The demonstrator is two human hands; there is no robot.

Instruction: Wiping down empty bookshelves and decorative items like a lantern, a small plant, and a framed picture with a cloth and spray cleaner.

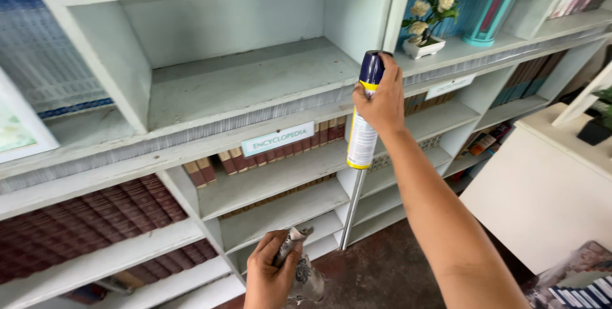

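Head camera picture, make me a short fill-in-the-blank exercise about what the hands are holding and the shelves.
1. The right hand holds a spray can with a dark ____ top.
2. The left hand grips a crumpled ____.
3. The shelf compartment straight ahead of the spray can holds ____ books.
4. Beside the pot of flowers stands a teal ____.

Missing words: blue; cloth; no; lantern

Head cam, downward, prob. near shelves (255, 86)

Glossy metal spray can (364, 127), crumpled cloth rag (299, 271), matt painted wood shelf (248, 83)
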